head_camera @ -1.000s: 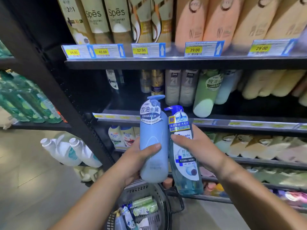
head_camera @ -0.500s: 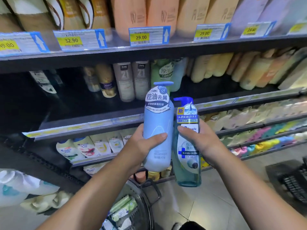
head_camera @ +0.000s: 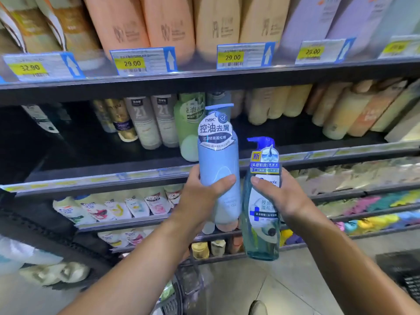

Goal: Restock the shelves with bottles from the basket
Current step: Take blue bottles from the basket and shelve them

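My left hand grips a pale blue pump bottle upright, raised in front of the middle shelf. Beside it, my right hand grips a clear teal bottle with a dark blue pump, held a little lower. The two bottles nearly touch. The black basket shows only as a blurred edge at the bottom, between my forearms.
The middle shelf has a dark open stretch on its left, with grey, gold and green bottles standing behind the pale blue one. Orange and beige bottles fill the top shelf above yellow price tags. A second black basket sits on the floor at right.
My view has swung right and closer to the shelves. The pale blue bottle has risen higher than the teal one. Most of the basket has slid out of view.
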Demonstrator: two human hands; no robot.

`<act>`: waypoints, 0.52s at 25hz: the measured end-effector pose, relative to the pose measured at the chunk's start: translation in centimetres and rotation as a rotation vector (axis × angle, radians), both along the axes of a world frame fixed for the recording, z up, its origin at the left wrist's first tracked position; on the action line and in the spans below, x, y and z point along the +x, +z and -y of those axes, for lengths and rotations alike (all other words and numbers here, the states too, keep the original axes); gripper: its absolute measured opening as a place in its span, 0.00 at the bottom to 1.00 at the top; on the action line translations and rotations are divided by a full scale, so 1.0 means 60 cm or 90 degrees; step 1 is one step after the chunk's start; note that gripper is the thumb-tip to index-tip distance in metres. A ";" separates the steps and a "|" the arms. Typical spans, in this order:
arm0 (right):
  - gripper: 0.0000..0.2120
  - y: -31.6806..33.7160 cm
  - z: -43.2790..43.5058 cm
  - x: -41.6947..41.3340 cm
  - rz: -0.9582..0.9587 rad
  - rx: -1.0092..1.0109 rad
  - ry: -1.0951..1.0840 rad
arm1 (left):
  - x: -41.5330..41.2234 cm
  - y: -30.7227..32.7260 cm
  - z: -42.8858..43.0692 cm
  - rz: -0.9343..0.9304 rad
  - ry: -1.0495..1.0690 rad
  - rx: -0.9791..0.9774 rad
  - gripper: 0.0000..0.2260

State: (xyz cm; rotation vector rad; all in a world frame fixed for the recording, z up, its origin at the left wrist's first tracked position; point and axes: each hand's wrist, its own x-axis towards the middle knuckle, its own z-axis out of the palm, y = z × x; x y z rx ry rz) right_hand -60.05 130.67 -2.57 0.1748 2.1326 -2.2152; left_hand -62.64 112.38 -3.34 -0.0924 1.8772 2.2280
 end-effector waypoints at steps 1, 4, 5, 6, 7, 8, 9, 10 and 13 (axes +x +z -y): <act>0.19 0.002 -0.025 -0.007 -0.008 0.007 0.005 | -0.010 0.001 -0.024 -0.019 0.013 0.015 0.24; 0.16 -0.001 -0.091 -0.018 -0.013 0.004 0.014 | -0.032 0.003 -0.084 -0.051 0.082 0.006 0.28; 0.14 0.000 -0.110 -0.020 -0.012 -0.005 0.023 | -0.036 0.001 -0.100 -0.056 0.109 -0.002 0.28; 0.13 0.001 -0.128 -0.024 -0.010 -0.009 0.037 | -0.039 0.000 -0.117 -0.063 0.126 -0.011 0.27; 0.13 0.000 -0.144 -0.029 -0.009 -0.010 0.050 | -0.040 0.000 -0.131 -0.069 0.138 -0.022 0.27; 0.14 -0.001 -0.156 -0.035 -0.009 -0.009 0.060 | -0.042 0.000 -0.142 -0.077 0.151 -0.033 0.27; 0.16 -0.001 -0.167 -0.041 -0.014 -0.006 0.072 | -0.045 0.001 -0.151 -0.086 0.169 -0.044 0.27; 0.17 -0.001 -0.175 -0.047 -0.020 -0.002 0.085 | -0.048 0.002 -0.158 -0.097 0.189 -0.053 0.28; 0.18 -0.006 -0.188 -0.064 -0.020 0.001 0.115 | -0.059 0.007 -0.177 -0.125 0.256 -0.048 0.32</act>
